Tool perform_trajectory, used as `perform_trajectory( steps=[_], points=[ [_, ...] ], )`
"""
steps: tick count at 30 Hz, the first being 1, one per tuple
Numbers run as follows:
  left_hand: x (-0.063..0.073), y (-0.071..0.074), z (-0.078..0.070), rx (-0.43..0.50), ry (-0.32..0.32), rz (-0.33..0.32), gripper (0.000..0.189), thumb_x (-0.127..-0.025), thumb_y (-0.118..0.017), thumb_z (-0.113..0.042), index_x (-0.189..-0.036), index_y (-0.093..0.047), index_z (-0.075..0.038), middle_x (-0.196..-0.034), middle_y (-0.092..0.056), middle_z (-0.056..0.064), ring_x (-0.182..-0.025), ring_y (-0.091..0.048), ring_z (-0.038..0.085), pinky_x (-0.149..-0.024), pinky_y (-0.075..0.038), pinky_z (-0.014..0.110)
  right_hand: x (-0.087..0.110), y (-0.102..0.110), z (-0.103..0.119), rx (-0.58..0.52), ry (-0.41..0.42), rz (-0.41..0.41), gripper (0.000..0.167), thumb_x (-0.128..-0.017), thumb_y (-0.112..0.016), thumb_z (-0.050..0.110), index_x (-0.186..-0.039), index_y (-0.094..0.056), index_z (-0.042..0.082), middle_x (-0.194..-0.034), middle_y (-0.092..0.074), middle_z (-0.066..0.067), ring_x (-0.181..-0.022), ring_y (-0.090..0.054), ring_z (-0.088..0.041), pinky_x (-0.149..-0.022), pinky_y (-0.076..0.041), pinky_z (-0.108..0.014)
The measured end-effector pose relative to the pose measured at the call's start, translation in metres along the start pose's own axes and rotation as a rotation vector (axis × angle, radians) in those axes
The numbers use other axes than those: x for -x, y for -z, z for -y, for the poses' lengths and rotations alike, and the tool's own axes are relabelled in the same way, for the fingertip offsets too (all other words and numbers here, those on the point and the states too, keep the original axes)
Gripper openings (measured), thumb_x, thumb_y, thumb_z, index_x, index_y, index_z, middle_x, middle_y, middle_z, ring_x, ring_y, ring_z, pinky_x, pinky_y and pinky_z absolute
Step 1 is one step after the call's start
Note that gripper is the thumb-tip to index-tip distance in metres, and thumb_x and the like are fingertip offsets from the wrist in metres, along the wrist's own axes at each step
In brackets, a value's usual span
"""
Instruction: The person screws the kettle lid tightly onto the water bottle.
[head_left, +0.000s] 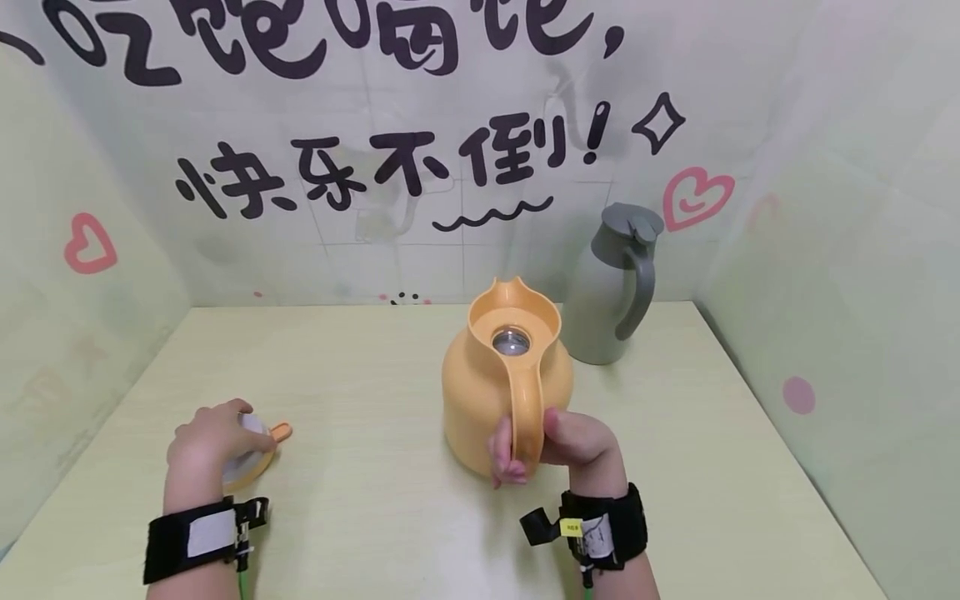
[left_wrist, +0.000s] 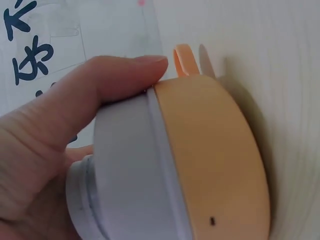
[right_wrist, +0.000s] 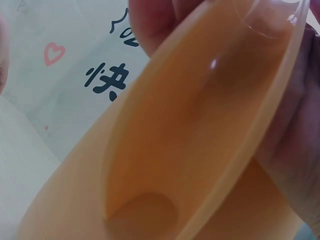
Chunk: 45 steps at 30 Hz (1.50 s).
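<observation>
Well, in hands (head_left: 210, 437) (head_left: 581, 437), jug (head_left: 476, 392) right (lid (left_wrist: 215, 160) left)

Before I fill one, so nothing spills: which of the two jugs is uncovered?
The squat yellow-orange jug gripped by the right hand: its round mouth lies bare. The slim grey-green jug behind it wears a dark grey lid.

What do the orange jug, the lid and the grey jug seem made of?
Orange jug: probably plastic, glossy, with a glint on its handle. Lid: likely plastic, smooth, satiny, with a moulded-looking tab. Grey jug: matte, without sharp highlights; plastic or coated metal, can't tell.
</observation>
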<state>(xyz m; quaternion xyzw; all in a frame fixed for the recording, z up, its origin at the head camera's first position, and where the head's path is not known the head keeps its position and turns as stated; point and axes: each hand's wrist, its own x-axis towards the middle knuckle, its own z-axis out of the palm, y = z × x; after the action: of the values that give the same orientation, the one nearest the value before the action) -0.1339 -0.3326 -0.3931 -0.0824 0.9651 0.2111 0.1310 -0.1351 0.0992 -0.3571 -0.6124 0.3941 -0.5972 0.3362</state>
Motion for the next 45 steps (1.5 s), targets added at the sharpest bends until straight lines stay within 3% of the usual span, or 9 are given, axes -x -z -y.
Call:
perform_trajectory(
  steps=[7, 18, 26, 37, 45],
  points=[
    [0.002, 0.005, -0.004, -0.027, 0.016, -0.002, 0.064, -0.073, -0.076, -0.040, -0.112, -0.053, 0.005, -0.090, -0.054, 0.027, -0.078, -0.046, 0.046, -0.059, -0.041, 0.046, -0.001, 0.002, -0.004, -0.003, 0.008, -0.025, 0.078, -0.096, -0.022, 0.063, -0.088, -0.042, -0.012, -0.072, -0.039, -0.018, -0.065, -0.041, -0.030, -0.083, -0.045, -0.046],
    [0.001, 0.005, -0.005, -0.003, -0.010, -0.025, 0.067, -0.077, -0.072, -0.045, -0.112, -0.051, 0.008, -0.096, -0.055, 0.032, -0.080, -0.052, 0.046, -0.060, -0.044, 0.046, -0.004, 0.003, -0.005, -0.001, 0.027, -0.019, 0.076, -0.097, -0.022, 0.061, -0.089, -0.042, -0.011, -0.073, -0.039, -0.018, -0.067, -0.041, -0.029, -0.082, -0.046, -0.048],
    [0.004, 0.005, -0.017, -0.010, -0.052, -0.106, 0.072, -0.079, -0.069, -0.047, -0.121, -0.047, 0.007, -0.101, -0.050, 0.036, -0.080, -0.052, 0.048, -0.056, -0.044, 0.045, -0.003, 0.002, -0.005, -0.004, 0.024, -0.024, 0.075, -0.097, -0.022, 0.061, -0.089, -0.043, -0.011, -0.072, -0.038, -0.019, -0.067, -0.041, -0.029, -0.082, -0.045, -0.048],
    [0.008, 0.010, -0.045, -0.009, -0.108, -0.162, 0.074, -0.080, -0.068, -0.049, -0.124, -0.046, 0.006, -0.104, -0.048, 0.036, -0.083, -0.053, 0.044, -0.056, -0.045, 0.043, -0.001, 0.003, -0.005, -0.010, 0.027, -0.028, 0.074, -0.097, -0.023, 0.061, -0.090, -0.043, -0.010, -0.072, -0.039, -0.019, -0.067, -0.041, -0.029, -0.082, -0.045, -0.048],
    [0.011, 0.018, -0.060, 0.008, -0.124, -0.286, 0.067, -0.082, -0.066, -0.047, -0.123, -0.047, 0.003, -0.102, -0.049, 0.033, -0.083, -0.052, 0.044, -0.054, -0.042, 0.043, -0.001, 0.004, -0.005, -0.001, 0.037, -0.026, 0.073, -0.098, -0.023, 0.060, -0.089, -0.042, -0.010, -0.074, -0.040, -0.017, -0.066, -0.040, -0.029, -0.081, -0.046, -0.047]
  ],
)
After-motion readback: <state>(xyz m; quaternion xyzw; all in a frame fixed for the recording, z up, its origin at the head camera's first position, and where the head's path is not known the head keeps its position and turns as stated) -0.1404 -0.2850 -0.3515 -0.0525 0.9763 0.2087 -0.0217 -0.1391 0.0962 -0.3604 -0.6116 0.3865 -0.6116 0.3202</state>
